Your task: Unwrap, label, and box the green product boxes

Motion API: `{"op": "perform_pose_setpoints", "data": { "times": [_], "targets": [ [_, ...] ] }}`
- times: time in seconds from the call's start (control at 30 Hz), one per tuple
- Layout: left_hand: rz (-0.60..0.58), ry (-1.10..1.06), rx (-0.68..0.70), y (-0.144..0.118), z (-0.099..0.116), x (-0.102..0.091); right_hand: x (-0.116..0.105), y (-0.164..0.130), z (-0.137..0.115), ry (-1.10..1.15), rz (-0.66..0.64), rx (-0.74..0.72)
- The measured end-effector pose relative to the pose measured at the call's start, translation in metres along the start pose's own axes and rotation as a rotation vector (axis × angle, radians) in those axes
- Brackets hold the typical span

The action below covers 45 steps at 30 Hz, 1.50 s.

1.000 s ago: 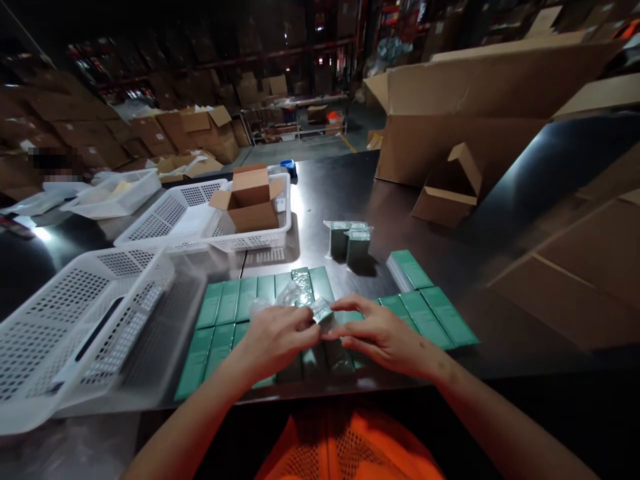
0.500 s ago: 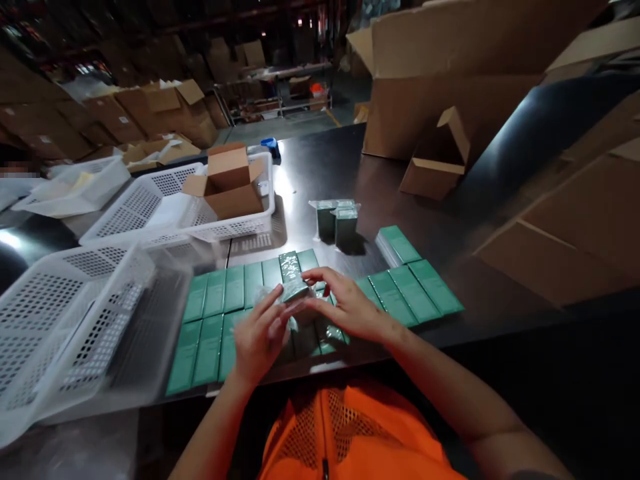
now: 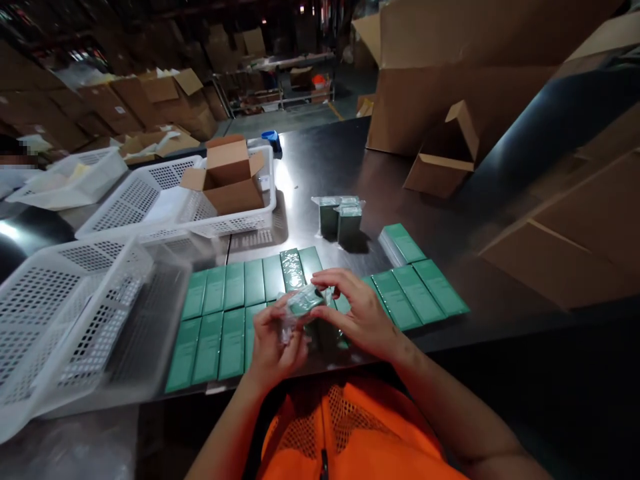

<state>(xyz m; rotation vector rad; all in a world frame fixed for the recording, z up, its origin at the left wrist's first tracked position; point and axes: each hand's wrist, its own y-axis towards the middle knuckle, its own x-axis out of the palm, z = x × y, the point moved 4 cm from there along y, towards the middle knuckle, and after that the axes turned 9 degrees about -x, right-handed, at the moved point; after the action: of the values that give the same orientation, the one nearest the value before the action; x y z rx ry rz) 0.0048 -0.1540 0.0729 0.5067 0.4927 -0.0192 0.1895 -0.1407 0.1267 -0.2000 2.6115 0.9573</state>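
- Baskets first: the white basket [image 3: 70, 320] nearest your left side holds what looks like clear plastic; I cannot tell what else is in it. The far white basket [image 3: 165, 200] carries an open cardboard box [image 3: 227, 177], flaps up; what lies inside it is hidden.
- Green boxes [image 3: 225, 313] lie flat in rows on the dark table [image 3: 340, 167], touching side by side; more rows [image 3: 420, 290] sit to your right, and two wrapped boxes [image 3: 340, 217] stand upright behind them.
- A small cardboard box [image 3: 443, 163] lies on its side near the big carton [image 3: 450, 73].
- Since half a second ago, you have brought the wrapped green box [image 3: 303, 301] nearer your body and tipped it more level; the rows have stayed put.
- Your left hand [image 3: 273, 343] grips the wrapped box from below, fingers curled round its near end and the loose clear wrap.
- Your right hand [image 3: 363, 313] pinches the far end, thumb and fingertips closed on it, wrist bent inward.
- The box is raised just above the near rows, between both hands.
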Motion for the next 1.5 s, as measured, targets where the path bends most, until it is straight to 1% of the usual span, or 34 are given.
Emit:
{"op": "perform_pose_setpoints", "data": {
  "times": [0.07,0.1,0.17,0.23,0.3,0.43,0.5,0.63,0.7,0.73,0.77,0.8,0.87,0.9,0.93,1.0,1.07,1.13,1.2,1.23,1.27,1.3,1.37,1.43,1.5],
  "targets": [
    [-0.073,-0.025,-0.01,0.002,-0.002,0.002,-0.003,-0.003,0.005,-0.001,-0.018,0.06],
    [-0.098,-0.027,-0.039,0.004,-0.003,0.002,-0.003,-0.005,0.01,0.003,-0.032,0.106],
    [-0.138,-0.023,-0.131,0.008,-0.006,0.003,0.001,-0.008,0.021,-0.002,-0.066,0.188],
    [-0.184,0.016,-0.231,0.011,-0.008,0.005,0.006,-0.011,0.03,-0.027,-0.103,0.216],
    [-0.23,0.067,-0.282,0.012,-0.009,0.007,0.01,-0.014,0.034,-0.052,-0.129,0.208],
    [-0.261,0.125,-0.271,0.013,-0.009,0.008,0.009,-0.014,0.031,-0.015,-0.143,0.213],
    [-0.285,0.154,-0.291,0.014,-0.009,0.008,0.006,-0.011,0.028,0.013,-0.139,0.196],
    [-0.371,0.234,-0.366,0.014,-0.008,0.011,-0.001,-0.006,0.024,-0.024,-0.078,0.087],
    [-0.411,0.272,-0.382,0.011,-0.008,0.014,-0.004,-0.005,0.025,0.047,-0.026,0.087],
    [-0.397,0.266,-0.366,0.01,-0.007,0.014,-0.006,-0.004,0.025,0.117,0.005,0.114],
    [-0.338,0.235,-0.321,0.01,-0.005,0.012,-0.007,-0.004,0.025,0.194,0.031,0.152],
    [-0.238,0.182,-0.243,0.01,0.0,0.008,-0.008,-0.003,0.024,0.264,0.042,0.195],
    [-0.013,0.069,-0.042,0.009,0.012,-0.003,-0.007,0.0,0.018,0.351,0.005,0.273],
    [0.072,0.036,0.046,0.008,0.018,-0.009,-0.005,0.001,0.015,0.363,-0.031,0.311],
    [0.119,0.023,0.108,0.006,0.022,-0.013,-0.003,0.002,0.012,0.361,-0.07,0.348],
    [0.126,0.031,0.137,0.006,0.027,-0.019,0.002,0.003,0.009,0.338,-0.124,0.408],
    [0.087,0.03,0.122,0.005,0.029,-0.021,0.002,0.007,0.011,0.326,-0.097,0.424],
    [-0.013,0.004,0.133,0.001,0.032,-0.02,-0.009,0.017,0.022,0.312,0.031,0.389],
    [-0.145,-0.066,0.201,-0.007,0.038,-0.016,-0.029,0.031,0.04,0.255,0.211,0.356],
    [-0.198,-0.104,0.224,-0.012,0.042,-0.014,-0.039,0.038,0.052,0.185,0.267,0.367],
    [-0.223,-0.142,0.229,-0.017,0.045,-0.014,-0.049,0.046,0.065,0.09,0.284,0.397],
    [-0.221,-0.179,0.215,-0.021,0.047,-0.014,-0.056,0.053,0.078,-0.015,0.268,0.439],
    [-0.159,-0.23,0.128,-0.028,0.048,-0.019,-0.063,0.062,0.103,-0.201,0.168,0.529],
    [-0.116,-0.235,0.048,-0.032,0.047,-0.023,-0.06,0.066,0.123,-0.309,0.052,0.585],
    [-0.143,-0.19,-0.013,-0.034,0.046,-0.024,-0.051,0.065,0.137,-0.387,-0.058,0.606]
  ]
}}
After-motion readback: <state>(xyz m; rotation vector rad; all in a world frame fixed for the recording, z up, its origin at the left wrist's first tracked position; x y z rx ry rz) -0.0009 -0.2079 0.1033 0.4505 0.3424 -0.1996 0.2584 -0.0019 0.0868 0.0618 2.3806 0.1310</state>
